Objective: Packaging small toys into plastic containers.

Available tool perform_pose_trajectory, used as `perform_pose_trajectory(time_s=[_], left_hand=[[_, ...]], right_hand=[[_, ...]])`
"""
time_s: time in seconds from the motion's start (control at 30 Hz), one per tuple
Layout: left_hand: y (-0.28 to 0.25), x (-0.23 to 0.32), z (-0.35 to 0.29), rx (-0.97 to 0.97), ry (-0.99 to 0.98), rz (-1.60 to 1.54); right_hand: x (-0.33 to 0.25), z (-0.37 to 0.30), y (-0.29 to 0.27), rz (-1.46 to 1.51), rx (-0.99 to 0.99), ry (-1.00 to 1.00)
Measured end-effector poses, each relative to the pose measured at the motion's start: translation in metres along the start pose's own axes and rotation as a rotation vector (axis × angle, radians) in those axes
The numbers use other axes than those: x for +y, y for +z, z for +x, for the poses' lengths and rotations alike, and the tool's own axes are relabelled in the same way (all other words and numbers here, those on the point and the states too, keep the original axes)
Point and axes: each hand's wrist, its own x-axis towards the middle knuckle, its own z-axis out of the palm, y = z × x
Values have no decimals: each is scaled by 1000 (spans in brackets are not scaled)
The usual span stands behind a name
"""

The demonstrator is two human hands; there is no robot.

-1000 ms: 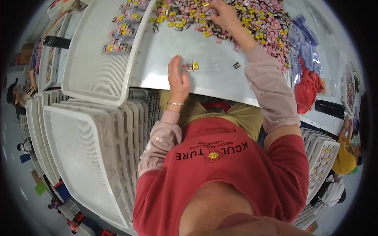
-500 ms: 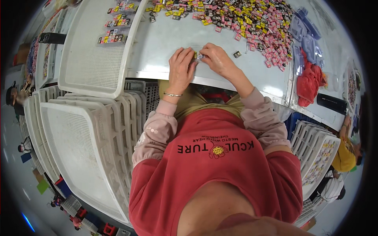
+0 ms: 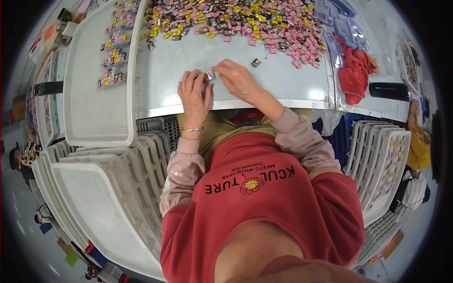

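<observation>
Both my hands are close together over the near part of the metal work table. My left hand is closed, fingers curled round a narrow clear plastic holder. A small printed rectangular piece shows at the holder between my hands. My right hand is closed in a pinch at that piece, its fingertips partly hiding it. Beyond them spreads a large pile of small pieces in pink, yellow and black. One dark loose piece lies apart, to the right of my right hand.
At left, a white mesh tray holds several filled clear strips. More white trays are stacked below it and at right. Clear plastic holders, a red cloth and a black box-like object lie on the right.
The whole view has shifted, so the table and hands appear farther left and the tray's filled strips show more. Both hands stay together at the holder, the right one slightly farther from the left.
</observation>
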Motion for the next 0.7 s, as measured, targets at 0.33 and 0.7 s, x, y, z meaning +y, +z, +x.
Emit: perform_pose_trajectory(time_s=[0.33,0.7], left_hand=[[3,-12,14,-203,90,117],[-13,-5,-6,2,-135,121]], right_hand=[[75,-27,-165,-353,297,420],[87,72,-118,-264,203,114]])
